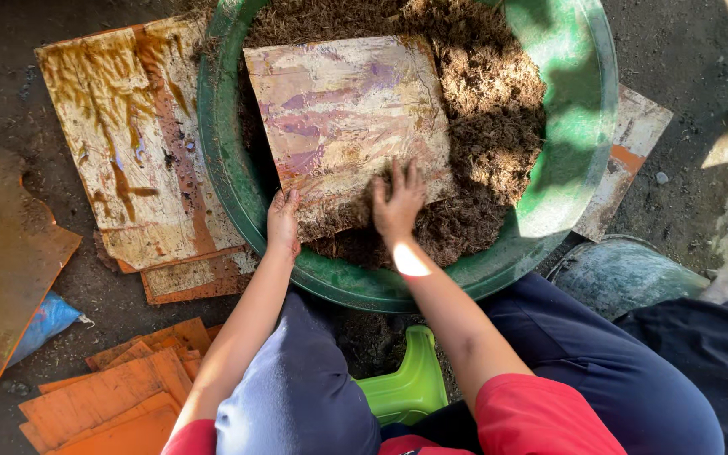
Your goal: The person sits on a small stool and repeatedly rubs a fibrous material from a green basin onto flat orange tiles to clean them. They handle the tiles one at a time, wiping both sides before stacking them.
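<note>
A large green basin (566, 168) sits on the ground, filled with brown fibrous material (490, 109). A stained square board (343, 114) lies on top of the material. My left hand (283, 222) grips the board's near left corner at the basin rim. My right hand (398, 200) rests flat on the board's near edge, fingers spread, touching both board and fibre. I sit on a low green stool (406, 388) with my knees on either side.
A stack of stained boards (128, 143) lies left of the basin. Orange boards (120, 396) are piled at the lower left. Another board (625, 160) pokes out from under the basin's right side. A grey bucket (617, 270) stands at right.
</note>
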{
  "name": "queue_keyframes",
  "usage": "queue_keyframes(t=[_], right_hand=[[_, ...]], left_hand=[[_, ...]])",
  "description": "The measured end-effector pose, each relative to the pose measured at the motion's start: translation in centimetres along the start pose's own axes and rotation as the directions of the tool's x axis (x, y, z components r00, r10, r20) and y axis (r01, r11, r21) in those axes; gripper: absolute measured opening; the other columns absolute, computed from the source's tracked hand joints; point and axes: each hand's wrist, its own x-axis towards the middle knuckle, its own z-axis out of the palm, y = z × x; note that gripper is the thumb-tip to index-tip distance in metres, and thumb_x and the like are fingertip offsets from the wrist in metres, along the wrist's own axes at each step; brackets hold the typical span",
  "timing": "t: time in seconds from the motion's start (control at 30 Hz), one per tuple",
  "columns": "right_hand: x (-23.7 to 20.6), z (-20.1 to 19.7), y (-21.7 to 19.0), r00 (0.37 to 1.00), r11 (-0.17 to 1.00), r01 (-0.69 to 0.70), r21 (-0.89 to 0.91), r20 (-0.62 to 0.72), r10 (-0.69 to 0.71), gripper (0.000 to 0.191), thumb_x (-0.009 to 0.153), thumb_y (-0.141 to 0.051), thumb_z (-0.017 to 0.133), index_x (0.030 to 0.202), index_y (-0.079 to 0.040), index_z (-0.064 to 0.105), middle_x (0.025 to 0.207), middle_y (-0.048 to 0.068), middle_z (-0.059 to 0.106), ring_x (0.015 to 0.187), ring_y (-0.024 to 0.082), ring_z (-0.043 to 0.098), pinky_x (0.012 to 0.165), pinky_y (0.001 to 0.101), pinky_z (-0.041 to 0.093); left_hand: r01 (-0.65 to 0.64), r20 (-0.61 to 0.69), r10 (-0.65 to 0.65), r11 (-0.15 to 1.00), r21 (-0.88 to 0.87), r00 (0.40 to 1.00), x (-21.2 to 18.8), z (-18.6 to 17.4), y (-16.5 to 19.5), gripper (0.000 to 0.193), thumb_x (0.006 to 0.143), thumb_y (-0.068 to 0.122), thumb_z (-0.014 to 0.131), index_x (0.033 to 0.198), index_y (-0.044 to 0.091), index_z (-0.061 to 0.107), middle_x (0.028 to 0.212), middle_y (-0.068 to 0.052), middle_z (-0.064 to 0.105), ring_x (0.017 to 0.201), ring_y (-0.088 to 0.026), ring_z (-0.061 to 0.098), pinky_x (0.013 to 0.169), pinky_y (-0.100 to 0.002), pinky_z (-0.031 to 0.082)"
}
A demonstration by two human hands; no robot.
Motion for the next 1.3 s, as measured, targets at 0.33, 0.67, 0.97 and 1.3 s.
queue_keyframes(t=[0.33, 0.67, 0.97, 1.3], right_hand=[[-2.9, 3.7, -9.5, 0.925, 0.913, 0.372, -0.167, 0.143, -0.351, 0.060, 0.098, -0.043, 0.055, 0.153, -0.020, 0.047, 0.166, 0.015, 0.024, 0.152, 0.036, 0.021, 0.123, 0.0561, 0.016], [13.5, -12.1, 3.0, 0.974, 0.816, -0.069, -0.574, 0.140, 0.181, 0.073, 0.099, -0.055, 0.042, 0.162, -0.030, 0.015, 0.168, 0.003, -0.002, 0.153, 0.032, -0.003, 0.118, 0.0680, 0.001], [13.5, -12.6, 8.9, 0.841, 0.757, -0.146, -0.636, 0.323, 0.434, 0.099, 0.080, -0.062, 0.071, 0.162, -0.032, 0.023, 0.171, 0.006, -0.003, 0.152, 0.045, 0.012, 0.119, 0.0641, 0.026], [10.3, -14.4, 4.7, 0.856, 0.974, -0.213, -0.084, 0.464, 0.227, 0.086, 0.085, -0.030, 0.079, 0.154, -0.006, 0.034, 0.158, 0.025, 0.036, 0.132, 0.036, 0.055, 0.108, 0.0449, 0.051]], left_hand=[[0.301, 0.089, -0.292, 0.855, -0.421, 0.952, 0.7, -1.4, -1.5, 0.072, 0.099, 0.054, 0.052, 0.149, 0.002, 0.047, 0.154, -0.013, 0.050, 0.135, -0.027, 0.051, 0.113, -0.046, 0.037], [-0.050, 0.098, 0.031, 0.977, 0.206, 0.995, 0.2, -2.0, -1.6, 0.053, 0.103, 0.040, 0.056, 0.143, 0.005, 0.056, 0.160, -0.013, 0.043, 0.148, -0.023, 0.038, 0.119, -0.038, 0.027], [-0.358, 0.192, 0.321, 0.909, 0.211, 0.928, -0.9, -4.4, -1.9, 0.057, 0.107, 0.028, 0.050, 0.156, 0.003, 0.034, 0.152, -0.014, 0.049, 0.138, -0.021, 0.048, 0.116, -0.034, 0.036], [-0.318, 0.161, 0.276, 0.762, 0.564, 0.947, -1.2, -1.8, 1.7, 0.062, 0.109, 0.031, 0.045, 0.161, 0.008, 0.022, 0.133, -0.014, 0.061, 0.110, -0.024, 0.061, 0.095, -0.035, 0.047]])
